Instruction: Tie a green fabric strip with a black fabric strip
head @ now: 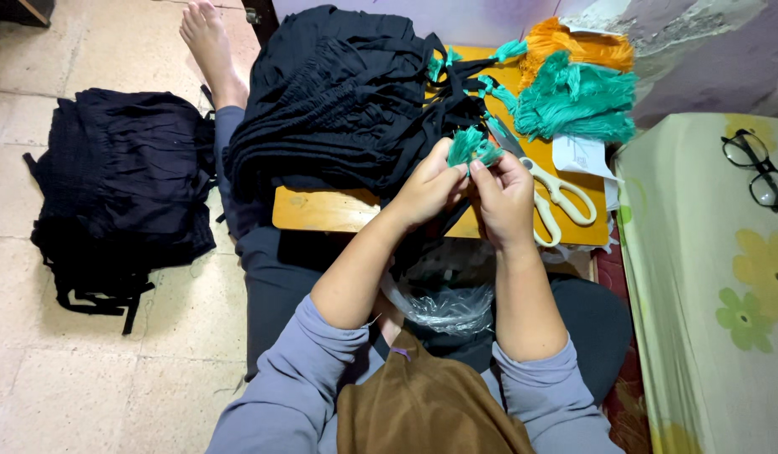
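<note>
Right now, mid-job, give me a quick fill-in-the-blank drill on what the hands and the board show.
1. Both hands, left hand and right hand, pinch a tassel coloured ____.
2. The scissors lie on the wooden board to the ____ of the hands.
3. The eyeglasses rest on the ____-patterned cloth.

Missing: teal; right; flower

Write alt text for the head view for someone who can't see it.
Both hands, left hand and right hand, pinch a teal tassel above a small wooden table. On the table lie stacked black garments, cream-handled scissors and more teal and orange tassels.
</note>
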